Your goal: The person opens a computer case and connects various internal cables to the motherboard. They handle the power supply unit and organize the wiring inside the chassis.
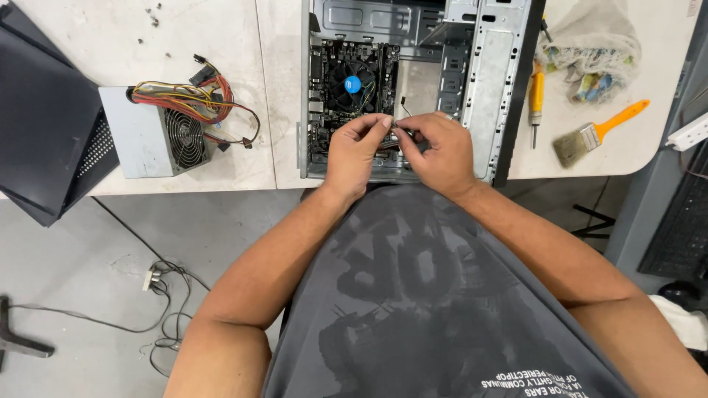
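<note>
**Two hands over the open case**

Both our hands meet above the case (413, 88), at its near edge. Our left hand (355, 151) and right hand (435, 151) pinch a small cable (398, 134), fingers clamped on it, just beside the motherboard (354, 81). On the table (280, 88), a power supply (158, 136) lies left; a screwdriver (537, 96) and brush (597, 133) lie right.

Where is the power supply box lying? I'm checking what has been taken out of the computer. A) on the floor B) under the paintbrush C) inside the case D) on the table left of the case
D: the power supply box sits on the table, left of the open computer case, its wires loose beside it.
</note>
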